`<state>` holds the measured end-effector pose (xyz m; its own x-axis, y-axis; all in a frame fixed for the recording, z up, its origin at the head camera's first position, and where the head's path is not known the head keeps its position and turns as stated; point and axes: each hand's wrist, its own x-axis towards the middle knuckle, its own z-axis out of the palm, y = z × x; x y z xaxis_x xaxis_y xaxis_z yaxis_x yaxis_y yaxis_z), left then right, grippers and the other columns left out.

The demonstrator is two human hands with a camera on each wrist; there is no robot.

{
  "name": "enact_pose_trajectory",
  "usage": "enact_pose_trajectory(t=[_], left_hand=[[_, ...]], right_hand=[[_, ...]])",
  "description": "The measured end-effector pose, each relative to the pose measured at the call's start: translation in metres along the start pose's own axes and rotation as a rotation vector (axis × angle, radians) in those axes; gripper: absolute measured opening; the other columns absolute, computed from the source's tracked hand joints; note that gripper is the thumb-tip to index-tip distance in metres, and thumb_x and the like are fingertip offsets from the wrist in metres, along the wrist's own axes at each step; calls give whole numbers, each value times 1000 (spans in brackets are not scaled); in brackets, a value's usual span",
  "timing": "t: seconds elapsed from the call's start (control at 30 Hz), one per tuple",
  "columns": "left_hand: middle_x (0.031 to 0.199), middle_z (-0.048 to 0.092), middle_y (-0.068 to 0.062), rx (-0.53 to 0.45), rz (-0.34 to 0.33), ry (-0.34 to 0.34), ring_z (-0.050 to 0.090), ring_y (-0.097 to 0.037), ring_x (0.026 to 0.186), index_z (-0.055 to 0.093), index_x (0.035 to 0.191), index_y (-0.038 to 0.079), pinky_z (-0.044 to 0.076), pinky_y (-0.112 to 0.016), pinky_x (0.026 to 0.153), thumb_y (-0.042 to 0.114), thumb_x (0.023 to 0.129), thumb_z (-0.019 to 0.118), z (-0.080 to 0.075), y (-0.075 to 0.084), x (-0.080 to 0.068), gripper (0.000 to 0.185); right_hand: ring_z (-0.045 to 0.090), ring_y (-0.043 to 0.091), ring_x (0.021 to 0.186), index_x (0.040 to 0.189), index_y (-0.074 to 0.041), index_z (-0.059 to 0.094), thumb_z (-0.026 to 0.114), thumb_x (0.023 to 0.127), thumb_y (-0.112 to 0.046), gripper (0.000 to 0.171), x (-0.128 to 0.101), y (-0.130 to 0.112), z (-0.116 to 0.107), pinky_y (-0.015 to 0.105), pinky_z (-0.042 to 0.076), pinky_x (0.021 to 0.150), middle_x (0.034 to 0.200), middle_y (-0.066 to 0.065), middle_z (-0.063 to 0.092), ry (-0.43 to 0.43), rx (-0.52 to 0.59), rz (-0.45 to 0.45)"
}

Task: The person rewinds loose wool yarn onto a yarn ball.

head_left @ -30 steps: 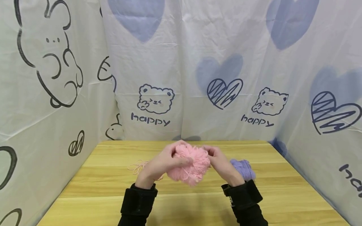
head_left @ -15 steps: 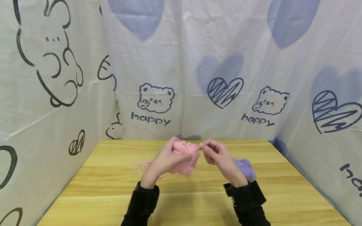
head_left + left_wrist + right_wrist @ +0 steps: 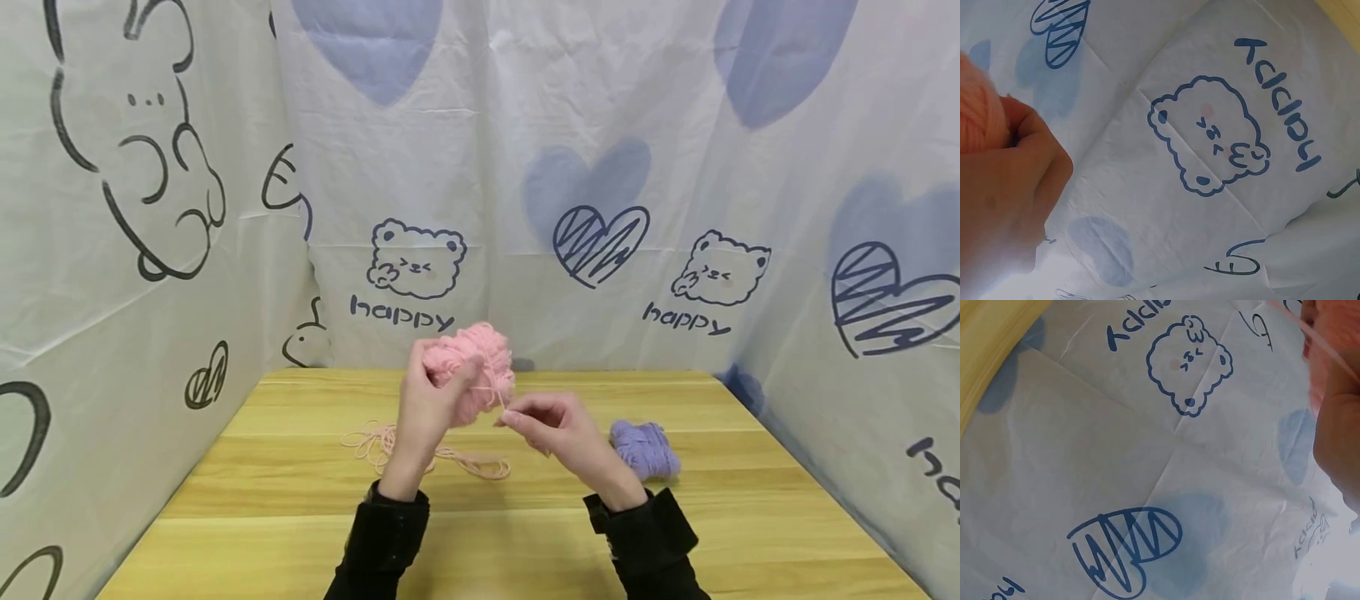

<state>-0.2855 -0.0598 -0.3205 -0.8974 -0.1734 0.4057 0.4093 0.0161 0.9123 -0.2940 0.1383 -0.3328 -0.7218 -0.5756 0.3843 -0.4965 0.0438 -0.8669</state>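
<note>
A pink ball of yarn (image 3: pixel 480 354) is held up above the table's far edge in the head view. My left hand (image 3: pixel 429 400) grips it from the left, the thumb across its front. Just below and right of the ball, my right hand (image 3: pixel 558 429) pinches a pink strand that runs from it. In the left wrist view the yarn ball (image 3: pixel 979 109) shows at the left edge, with the left hand (image 3: pixel 1010 181) around it. The right wrist view shows part of the right hand (image 3: pixel 1341 434) beside the pink yarn and a strand crossing the upper right corner.
On the wooden table (image 3: pixel 495 542), loose peach-coloured cord (image 3: pixel 472 465) lies in loops left of centre, partly behind the left forearm. A purple yarn bundle (image 3: pixel 645 450) lies to the right, beyond the right wrist. White printed cloth (image 3: pixel 517 100) hangs at the back and sides.
My left hand has raised and turned the pink yarn ball. The right hand, first close to the ball's right side, moved away from it and then down and left, now pinching a strand below it.
</note>
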Motion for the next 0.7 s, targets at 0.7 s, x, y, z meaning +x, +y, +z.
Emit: enact_pose_trajectory(t=[0.7], left_hand=[[110,63,-4,-252,96,-304,61,-15,97,53,127,4,55,-28,87,10,82,71,-10,15,-9,49]], right_hand=[[41,5,55,96,9,65,57,93,-3,15,-2,5,-6,20,37,50,72,-9,63,-84,40,61]])
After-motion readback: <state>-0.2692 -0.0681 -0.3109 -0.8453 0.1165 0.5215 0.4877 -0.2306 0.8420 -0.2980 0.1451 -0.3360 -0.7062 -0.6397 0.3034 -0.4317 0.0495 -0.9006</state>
